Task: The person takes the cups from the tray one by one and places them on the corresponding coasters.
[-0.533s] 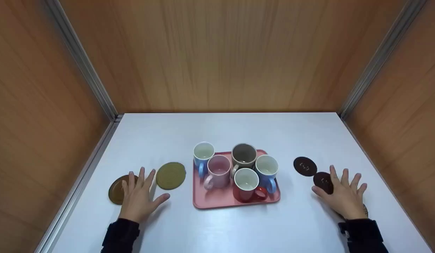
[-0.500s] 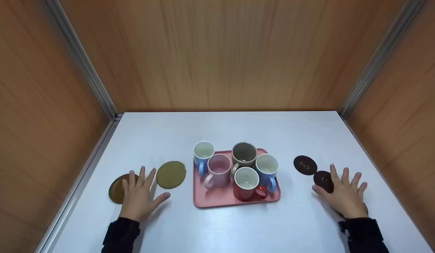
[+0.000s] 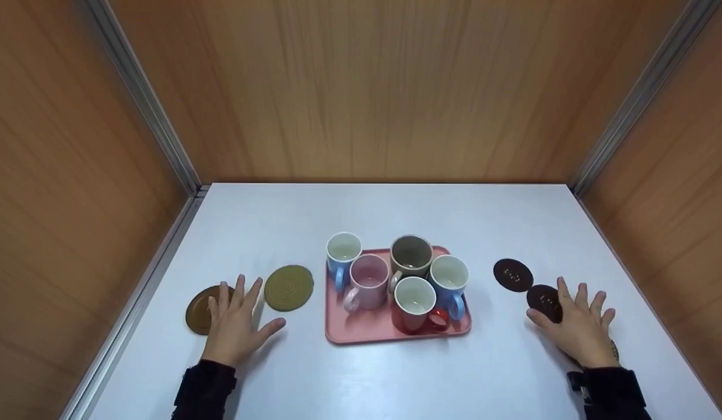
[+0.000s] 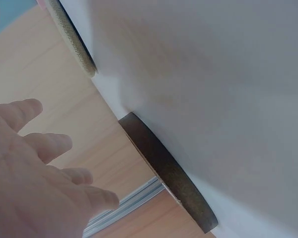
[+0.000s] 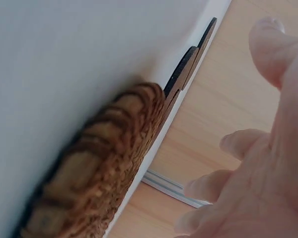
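My left hand hovers above the white table with its fingers spread. It partly covers a round brown coaster, whose thick edge shows in the left wrist view. An olive coaster with ring-shaped ridges lies just beyond the fingers. On the other side, my right hand is also spread over the table and holds nothing. Near its fingertips are two dark round coasters, one farther off and one partly hidden by the index finger. Beneath this hand sits a brown, woven-looking coaster, mostly hidden in the head view.
Between the hands, a pink tray carries several mugs: two blue ones, a pink one, a grey one and a red one. Wooden panels enclose the table at the back and sides.
The head view has shifted slightly, so everything appears a little farther right. Both hands stay spread in the same places over the table; the mugs and coasters have not moved.
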A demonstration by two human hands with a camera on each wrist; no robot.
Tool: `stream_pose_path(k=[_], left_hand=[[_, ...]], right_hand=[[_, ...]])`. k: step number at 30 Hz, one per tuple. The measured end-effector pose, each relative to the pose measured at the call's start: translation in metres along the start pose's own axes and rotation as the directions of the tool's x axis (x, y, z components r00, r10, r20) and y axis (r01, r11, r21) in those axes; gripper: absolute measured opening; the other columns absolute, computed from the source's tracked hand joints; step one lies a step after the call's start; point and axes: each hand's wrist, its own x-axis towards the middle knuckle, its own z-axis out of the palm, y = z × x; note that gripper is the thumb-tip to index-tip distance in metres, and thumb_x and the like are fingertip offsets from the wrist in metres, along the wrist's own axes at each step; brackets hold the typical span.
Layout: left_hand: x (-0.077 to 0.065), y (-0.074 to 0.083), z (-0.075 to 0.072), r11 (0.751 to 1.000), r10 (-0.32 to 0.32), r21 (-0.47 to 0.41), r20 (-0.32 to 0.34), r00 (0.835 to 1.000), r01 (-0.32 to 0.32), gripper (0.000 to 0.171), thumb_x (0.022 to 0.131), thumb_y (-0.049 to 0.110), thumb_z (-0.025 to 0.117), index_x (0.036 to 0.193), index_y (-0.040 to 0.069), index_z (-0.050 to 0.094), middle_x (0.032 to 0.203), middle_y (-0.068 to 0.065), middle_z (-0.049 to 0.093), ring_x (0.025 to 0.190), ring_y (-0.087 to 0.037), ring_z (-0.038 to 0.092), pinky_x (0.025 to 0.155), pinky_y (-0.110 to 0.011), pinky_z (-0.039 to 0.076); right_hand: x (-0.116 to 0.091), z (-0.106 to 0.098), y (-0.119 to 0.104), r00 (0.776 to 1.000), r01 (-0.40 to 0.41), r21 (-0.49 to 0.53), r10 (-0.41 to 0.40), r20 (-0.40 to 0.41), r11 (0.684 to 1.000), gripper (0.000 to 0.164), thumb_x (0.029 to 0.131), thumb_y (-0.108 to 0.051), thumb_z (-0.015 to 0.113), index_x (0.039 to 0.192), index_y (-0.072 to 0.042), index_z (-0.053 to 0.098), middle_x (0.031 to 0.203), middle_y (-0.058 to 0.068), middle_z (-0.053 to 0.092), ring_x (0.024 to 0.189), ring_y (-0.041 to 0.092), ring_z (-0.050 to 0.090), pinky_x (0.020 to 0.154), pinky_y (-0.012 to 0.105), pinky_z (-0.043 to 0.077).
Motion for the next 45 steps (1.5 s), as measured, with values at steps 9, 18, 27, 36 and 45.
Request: stream_pose_path(k=[9,18,27,36,45], left_hand=[[0.002,0.002,-0.003,1.0,-0.02,0.019,0.021,1.0,0.019,0.1,0.091,0.054,0.081,0.166,0.006,0.036,0.173,-0.032,0.023,0.159,-0.061,0.012,0.122,-0.081,0.009],[-0.002,0.001,-0.004,0.995,-0.094,-0.029,0.075,0.993,0.096,0.078,0.098,0.039,0.077,0.156,-0.005,0.048,0.163,-0.035,0.041,0.154,-0.057,0.032,0.124,-0.07,0.03],[-0.017,-0.007,-0.01,0.99,-0.14,0.027,0.097,0.985,0.138,0.079,0.097,0.036,0.078,0.147,-0.018,0.049,0.155,-0.044,0.043,0.146,-0.061,0.041,0.119,-0.069,0.037],[-0.017,-0.005,-0.014,0.989,-0.146,0.041,0.126,0.981,0.142,0.084,0.097,0.038,0.077,0.147,-0.021,0.046,0.153,-0.046,0.043,0.146,-0.062,0.041,0.119,-0.069,0.037],[-0.019,0.001,-0.014,0.984,-0.172,0.083,0.154,0.973,0.161,0.085,0.098,0.042,0.076,0.148,-0.02,0.047,0.156,-0.045,0.04,0.148,-0.062,0.037,0.12,-0.071,0.034]], right_hand=[[-0.01,-0.005,-0.03,0.999,0.003,0.391,0.016,-0.044,0.92,0.078,0.105,-0.054,0.061,0.155,0.005,0.048,0.146,0.033,0.061,0.13,0.047,0.064,0.102,0.049,0.058],[-0.005,0.023,-0.057,0.968,-0.241,0.602,0.141,0.209,0.761,0.066,0.104,-0.046,0.068,0.143,0.007,0.057,0.096,0.009,0.075,0.074,0.017,0.069,0.063,0.03,0.059],[-0.002,0.039,-0.065,0.981,-0.091,0.425,0.007,0.196,0.901,0.053,0.097,-0.039,0.078,0.131,-0.001,0.067,0.076,0.002,0.067,0.052,0.013,0.057,0.052,0.028,0.046],[-0.002,0.035,-0.066,0.983,-0.083,0.388,0.012,0.183,0.918,0.044,0.098,-0.038,0.076,0.126,-0.004,0.07,0.074,0.001,0.065,0.058,0.015,0.058,0.058,0.029,0.046],[-0.001,0.045,-0.069,0.966,-0.111,0.484,-0.02,0.258,0.868,0.042,0.1,-0.04,0.074,0.124,-0.006,0.069,0.076,0.002,0.069,0.055,0.014,0.058,0.051,0.028,0.05]])
